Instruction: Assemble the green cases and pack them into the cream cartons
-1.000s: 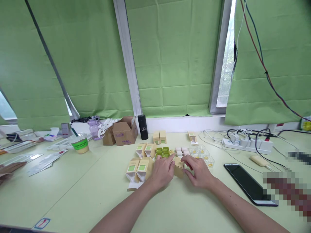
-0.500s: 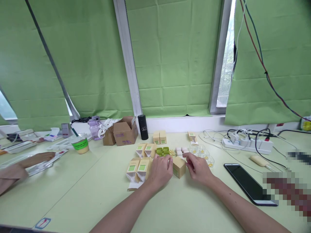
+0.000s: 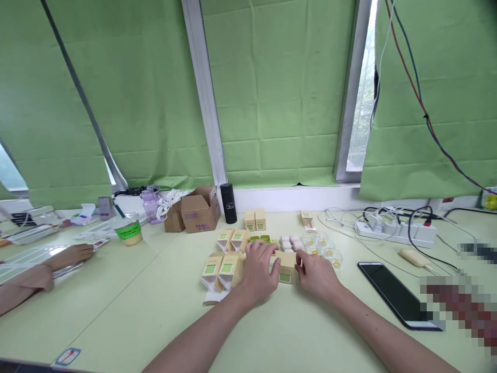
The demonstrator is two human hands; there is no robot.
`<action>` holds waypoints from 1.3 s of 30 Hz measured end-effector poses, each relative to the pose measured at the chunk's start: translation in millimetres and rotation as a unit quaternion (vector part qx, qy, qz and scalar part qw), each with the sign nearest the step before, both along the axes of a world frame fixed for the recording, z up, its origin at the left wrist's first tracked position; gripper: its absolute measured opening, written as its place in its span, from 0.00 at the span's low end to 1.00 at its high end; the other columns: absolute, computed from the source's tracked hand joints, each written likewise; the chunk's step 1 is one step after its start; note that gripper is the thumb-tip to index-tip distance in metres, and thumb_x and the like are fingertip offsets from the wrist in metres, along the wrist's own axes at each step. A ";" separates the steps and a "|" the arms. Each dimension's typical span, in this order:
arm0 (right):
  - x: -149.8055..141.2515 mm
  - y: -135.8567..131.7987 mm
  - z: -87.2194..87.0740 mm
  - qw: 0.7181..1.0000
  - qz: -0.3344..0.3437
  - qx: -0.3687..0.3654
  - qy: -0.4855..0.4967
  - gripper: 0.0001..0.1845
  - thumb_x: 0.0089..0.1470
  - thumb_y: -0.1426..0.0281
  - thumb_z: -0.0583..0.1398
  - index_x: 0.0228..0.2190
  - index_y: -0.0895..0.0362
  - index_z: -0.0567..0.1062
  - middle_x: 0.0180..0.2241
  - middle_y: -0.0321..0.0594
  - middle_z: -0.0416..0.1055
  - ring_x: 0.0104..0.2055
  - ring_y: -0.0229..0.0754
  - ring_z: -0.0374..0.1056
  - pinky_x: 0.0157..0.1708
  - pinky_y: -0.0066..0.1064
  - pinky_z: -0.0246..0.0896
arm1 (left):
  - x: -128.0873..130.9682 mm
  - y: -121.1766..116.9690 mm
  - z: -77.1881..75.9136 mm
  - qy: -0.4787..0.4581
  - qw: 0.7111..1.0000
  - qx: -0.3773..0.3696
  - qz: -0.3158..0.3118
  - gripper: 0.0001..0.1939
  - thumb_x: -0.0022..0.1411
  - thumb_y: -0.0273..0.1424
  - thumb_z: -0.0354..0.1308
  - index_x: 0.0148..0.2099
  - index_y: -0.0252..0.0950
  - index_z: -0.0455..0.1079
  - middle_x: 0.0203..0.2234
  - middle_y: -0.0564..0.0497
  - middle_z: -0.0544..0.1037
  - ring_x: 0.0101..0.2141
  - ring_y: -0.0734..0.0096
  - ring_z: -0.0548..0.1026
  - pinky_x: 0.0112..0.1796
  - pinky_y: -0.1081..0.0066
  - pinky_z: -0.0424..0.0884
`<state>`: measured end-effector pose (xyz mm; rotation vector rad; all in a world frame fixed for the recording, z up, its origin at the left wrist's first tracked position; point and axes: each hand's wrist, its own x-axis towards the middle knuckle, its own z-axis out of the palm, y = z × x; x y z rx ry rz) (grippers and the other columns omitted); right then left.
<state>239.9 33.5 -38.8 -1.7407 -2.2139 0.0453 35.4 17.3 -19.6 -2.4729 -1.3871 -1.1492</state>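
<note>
A small tan cardboard box [image 3: 286, 269] with a green label stands on the table between my hands. My left hand [image 3: 259, 270] has its fingers bent at the box's left side, the thumb along the near edge. Against its right side, my right hand [image 3: 316, 272] is closed with fingertips pinched at the edge. Just behind are green square cups [image 3: 264, 238], partly covered by my left hand, and several white-pink pieces [image 3: 291, 242]. Clear round plastic containers [image 3: 320, 242] with yellow bits lie beyond my right hand. Open-topped tan boxes [image 3: 227, 267] stand left of my left hand.
Two closed tan boxes [image 3: 255, 220] and an open one [image 3: 307, 221] stand farther back. A black cylinder [image 3: 228, 203] and a brown carton [image 3: 201, 210] are behind left. A phone [image 3: 396, 292] and power strip [image 3: 396, 233] lie right. Another person's hand [image 3: 73, 255] is at far left.
The box between my hands has turned so its green-labelled side faces me. My left hand has shifted slightly, with its thumb now apart from the fingers. The other person's hand has moved slightly right.
</note>
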 end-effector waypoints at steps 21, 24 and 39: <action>-1.9 -5.0 1.4 0.998 0.027 -0.029 -0.052 0.08 0.62 0.71 0.60 0.38 0.57 0.80 0.37 0.50 0.84 0.39 0.54 0.80 0.33 0.33 0.56 | 14.3 26.4 57.3 0.225 0.968 -0.102 -0.049 0.28 0.56 0.24 0.61 0.60 0.42 0.68 0.52 0.44 0.78 0.55 0.49 0.69 0.59 0.51 0.60; -1.3 -4.0 -0.4 0.998 0.028 -0.029 -0.053 0.08 0.62 0.71 0.60 0.38 0.57 0.80 0.37 0.49 0.83 0.39 0.54 0.80 0.33 0.33 0.56 | 19.5 57.8 79.2 0.234 0.967 -0.102 0.002 0.30 0.57 0.24 0.61 0.62 0.41 0.68 0.56 0.44 0.77 0.57 0.50 0.68 0.58 0.54 0.61; -1.0 -4.5 2.8 0.997 0.034 -0.038 -0.059 0.08 0.63 0.68 0.59 0.40 0.56 0.79 0.39 0.50 0.83 0.41 0.55 0.80 0.35 0.35 0.57 | 46.0 180.1 54.1 0.296 0.932 -0.157 0.142 0.20 0.72 0.39 0.63 0.60 0.35 0.72 0.57 0.42 0.76 0.54 0.55 0.77 0.55 0.50 0.76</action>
